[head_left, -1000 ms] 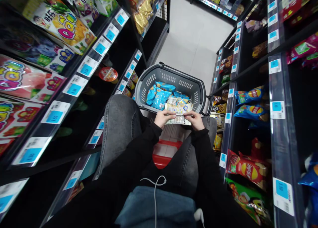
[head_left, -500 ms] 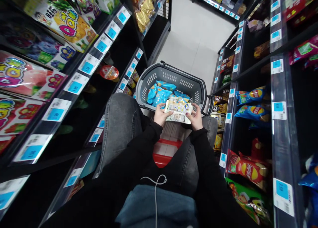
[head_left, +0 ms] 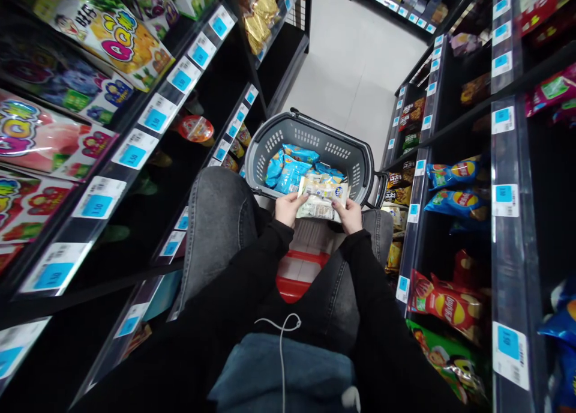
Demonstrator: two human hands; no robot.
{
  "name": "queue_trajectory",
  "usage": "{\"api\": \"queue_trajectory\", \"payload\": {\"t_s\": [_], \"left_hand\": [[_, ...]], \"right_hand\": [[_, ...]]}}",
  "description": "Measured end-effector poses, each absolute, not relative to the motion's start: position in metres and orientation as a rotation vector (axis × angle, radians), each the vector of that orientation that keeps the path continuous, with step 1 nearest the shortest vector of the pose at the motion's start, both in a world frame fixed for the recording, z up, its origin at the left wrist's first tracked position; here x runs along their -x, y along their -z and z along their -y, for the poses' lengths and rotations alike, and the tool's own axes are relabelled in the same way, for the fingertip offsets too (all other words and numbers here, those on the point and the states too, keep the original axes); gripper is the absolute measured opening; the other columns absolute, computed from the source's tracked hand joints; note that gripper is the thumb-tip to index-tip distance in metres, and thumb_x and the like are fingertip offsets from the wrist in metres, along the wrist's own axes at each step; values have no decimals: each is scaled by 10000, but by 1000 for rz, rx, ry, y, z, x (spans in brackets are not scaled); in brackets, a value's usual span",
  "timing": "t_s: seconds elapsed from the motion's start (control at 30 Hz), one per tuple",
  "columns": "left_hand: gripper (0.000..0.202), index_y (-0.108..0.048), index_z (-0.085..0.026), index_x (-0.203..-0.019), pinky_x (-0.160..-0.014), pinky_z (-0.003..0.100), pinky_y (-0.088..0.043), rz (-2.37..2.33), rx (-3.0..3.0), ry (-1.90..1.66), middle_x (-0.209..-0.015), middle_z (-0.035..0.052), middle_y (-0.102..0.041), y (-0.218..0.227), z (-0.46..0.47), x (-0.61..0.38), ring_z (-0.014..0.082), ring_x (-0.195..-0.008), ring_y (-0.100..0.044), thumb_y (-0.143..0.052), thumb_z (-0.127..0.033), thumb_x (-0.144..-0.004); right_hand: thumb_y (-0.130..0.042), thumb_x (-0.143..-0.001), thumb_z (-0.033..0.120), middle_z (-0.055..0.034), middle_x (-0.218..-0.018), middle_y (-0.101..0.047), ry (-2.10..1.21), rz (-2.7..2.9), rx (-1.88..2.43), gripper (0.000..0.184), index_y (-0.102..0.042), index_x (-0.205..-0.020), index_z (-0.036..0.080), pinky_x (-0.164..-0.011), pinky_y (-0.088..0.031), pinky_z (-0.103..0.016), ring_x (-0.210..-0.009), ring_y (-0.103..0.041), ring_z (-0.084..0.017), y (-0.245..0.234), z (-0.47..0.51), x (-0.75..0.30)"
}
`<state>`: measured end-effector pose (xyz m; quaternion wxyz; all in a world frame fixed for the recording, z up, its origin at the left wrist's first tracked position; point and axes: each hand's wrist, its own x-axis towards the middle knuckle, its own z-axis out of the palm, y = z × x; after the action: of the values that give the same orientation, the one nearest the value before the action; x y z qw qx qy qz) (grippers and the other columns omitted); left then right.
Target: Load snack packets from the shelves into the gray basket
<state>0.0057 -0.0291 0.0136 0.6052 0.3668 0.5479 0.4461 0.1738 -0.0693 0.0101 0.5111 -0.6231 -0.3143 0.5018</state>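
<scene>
Two pale cream snack packets (head_left: 321,200), one overlapping the other, are held between my hands above the near rim of a grey shopping basket (head_left: 265,152). My left hand (head_left: 288,208) pinches their left edge with the thumb on top. On the right side, my right hand (head_left: 349,214) grips the opposite edge, thumb also on top. Inside the basket lie several blue snack bags (head_left: 292,171), partly covered by the packets. Printing on the packets is too small to read.
Shelves with price tags (head_left: 99,204) rise close on my left, holding gummy candy bags (head_left: 121,41). To the right are shelves with blue chip bags (head_left: 454,173) and red chip bags (head_left: 445,302). A red stool (head_left: 292,288) shows between my knees. Grey floor (head_left: 346,53) stretches ahead.
The packets have tilted and fanned slightly, so more of the lower one shows. Both hands have shifted a little, with fingers now more beneath the packets. The basket stays in place.
</scene>
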Motion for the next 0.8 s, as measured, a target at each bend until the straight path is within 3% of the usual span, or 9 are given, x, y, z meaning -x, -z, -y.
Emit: {"api": "queue_trajectory", "payload": {"t_s": [0.27, 0.37, 0.47, 0.57, 0.7, 0.8], "left_hand": [[328, -525, -152, -495, -554, 241, -412, -1522, -1248, -898, -439, -39, -451, -32, 29, -1, 121, -529, -499, -705, -402, -606], [251, -533, -146, -616, -509, 230, -441, -1481, -1032, -793, -503, -32, -512, -28, 22, 2, 107, -498, -505, -620, -367, -696], [187, -560, -129, -827, -483, 214, -446, -1451, -983, -633, -709, 11, -610, -20, 19, 4, 94, -524, -531, -495, -299, -782], [209, -592, -135, -896, -526, 239, -471, -1364, -1123, -423, -780, 32, -646, -18, 24, 1, 122, -571, -574, -527, -284, -764], [247, -617, -176, -968, -797, 332, -479, -1233, -1805, 5, -910, 59, -677, -20, 37, -1, 217, -868, -628, -536, -311, -777], [303, -586, -171, -1066, -875, 382, -445, -1176, -2071, 226, -1065, 108, -646, -20, 43, 0, 262, -995, -602, -493, -303, -809]], "right_hand": [[-607, -662, 519, -50, -822, -685, -1050, 835, 1603, 461, -652, -883, 117, -746, -490, -327, -777, -613, -203, -6, 70, -192], [-522, -722, 501, -76, -821, -672, -684, 815, 1896, 452, -637, -882, 95, -745, -473, -320, -787, -593, -206, -10, 71, -218], [-468, -773, 393, -125, -883, -661, -362, 771, 2314, 366, -627, -909, 93, -796, -443, -350, -836, -586, -235, -12, 67, -243], [-528, -747, 285, -157, -949, -650, -411, 920, 2524, 295, -620, -948, 89, -834, -428, -352, -895, -586, -259, -7, 52, -248], [-519, -784, 223, -136, -1036, -633, -595, 1219, 2578, 294, -594, -1045, 108, -888, -411, -300, -989, -574, -235, 13, 26, -236], [-519, -795, 181, -151, -1042, -626, -683, 1240, 2642, 278, -590, -1046, 86, -890, -418, -299, -983, -578, -231, 33, 11, -228]]}}
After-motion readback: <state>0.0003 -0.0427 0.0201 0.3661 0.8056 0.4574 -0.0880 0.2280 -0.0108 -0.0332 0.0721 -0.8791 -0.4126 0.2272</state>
